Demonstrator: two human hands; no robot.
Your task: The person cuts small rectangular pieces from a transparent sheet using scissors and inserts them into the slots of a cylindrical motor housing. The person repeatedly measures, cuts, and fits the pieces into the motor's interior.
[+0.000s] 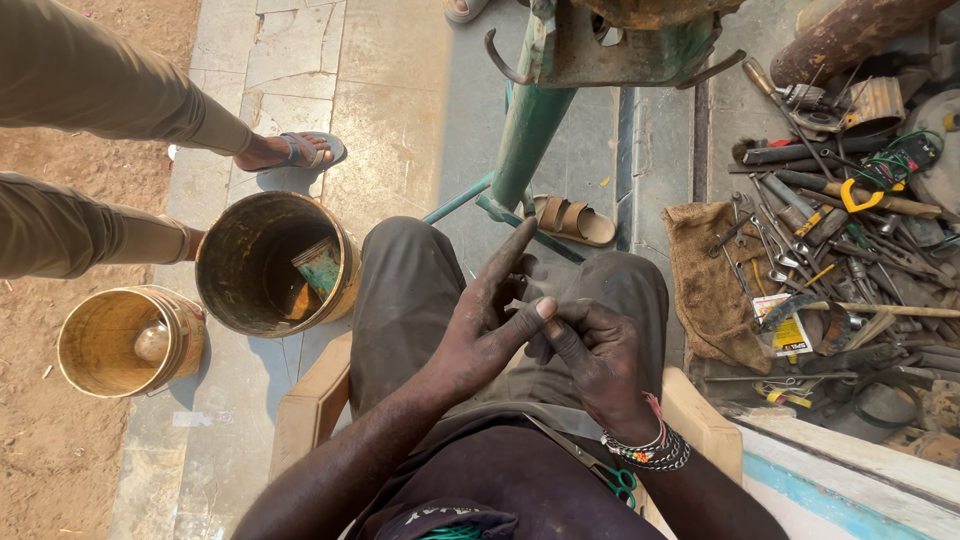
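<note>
Paved ground (400, 90), green stand (530, 130) ahead, two buckets (270, 265) to the left, tool heap (850, 220) to the right. Left hand (485, 325): forefinger out straight, thumb pressed against the right hand (595, 360). Right fingers pinch a small dark piece (535, 305) over the lap, too small to identify. Risk: greasy fingers; piece may slip and drop between the knees.

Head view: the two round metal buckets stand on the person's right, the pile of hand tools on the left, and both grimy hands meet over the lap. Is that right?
Not quite: the sides are swapped. The head view shows the two round metal buckets on the person's left and the pile of hand tools on the right. The grimy left hand and right hand do meet over the lap.
</note>
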